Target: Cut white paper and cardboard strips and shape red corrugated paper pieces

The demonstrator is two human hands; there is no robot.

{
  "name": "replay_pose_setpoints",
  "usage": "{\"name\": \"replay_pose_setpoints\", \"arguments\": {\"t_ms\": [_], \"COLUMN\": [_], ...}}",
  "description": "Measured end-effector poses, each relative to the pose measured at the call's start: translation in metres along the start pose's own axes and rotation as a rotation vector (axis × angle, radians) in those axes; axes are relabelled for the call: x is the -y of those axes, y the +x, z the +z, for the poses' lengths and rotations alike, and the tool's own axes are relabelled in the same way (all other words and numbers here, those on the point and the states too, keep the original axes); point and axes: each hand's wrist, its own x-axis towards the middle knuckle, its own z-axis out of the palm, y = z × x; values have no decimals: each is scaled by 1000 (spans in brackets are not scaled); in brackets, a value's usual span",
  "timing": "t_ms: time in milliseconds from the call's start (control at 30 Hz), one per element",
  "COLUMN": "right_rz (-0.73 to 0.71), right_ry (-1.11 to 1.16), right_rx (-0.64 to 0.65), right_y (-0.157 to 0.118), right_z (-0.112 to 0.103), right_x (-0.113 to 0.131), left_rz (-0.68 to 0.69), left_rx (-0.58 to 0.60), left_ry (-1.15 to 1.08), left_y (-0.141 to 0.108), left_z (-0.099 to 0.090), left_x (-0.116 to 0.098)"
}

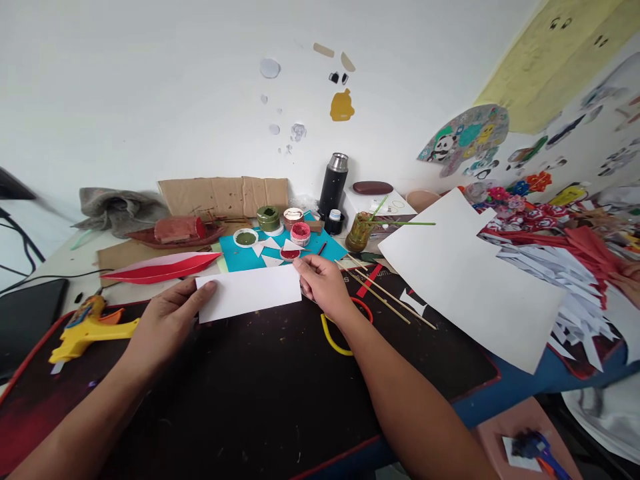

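Centrally, a plain white rectangular paper strip (250,293) is stretched level between two bare hands, over a black mat with a red border (240,393); whether its lower edge touches the mat cannot be told. The left hand (169,315) pinches the strip's left end, thumb laid flat on the front, fingers mostly hidden behind; the right hand (323,283) grips the upper right corner between thumb and fingertips, with no visible gap; neither hand appears to hold anything else.

The step in hand looks like holding the strip out flat to position or check it; a next move would seem to call for an even, light pull, since thin paper could crease, and for one hand to let go before any tool is taken up.

Just beyond the strip lies a turquoise sheet (233,256) bearing white angular paper scraps (271,244), a green-stained paint jar (269,220) and a small pot of red paint (301,233); left of the strip rests a yellow plastic glue gun (93,335), and beyond its left end a long, pointed red-and-pink shape (165,269); right of the strip are a curved yellow tube (329,337), thin pale wooden sticks (385,303) and, farther out, a large white paper sheet (465,267).
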Motion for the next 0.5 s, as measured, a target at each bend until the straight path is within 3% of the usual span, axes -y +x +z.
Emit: {"name": "replay_pose_setpoints", "arguments": {"t_ms": [300,500], "right_rz": [13,12], "right_ry": [-8,8], "right_rx": [19,-27], "right_y": [-2,-1], "right_z": [-1,-3], "right_x": [2,4], "left_rz": [-127,-111], "left_rx": [0,-26], "left_ry": [-115,-121], "left_y": [3,3], "left_z": [-2,-3], "left_x": [10,9]}}
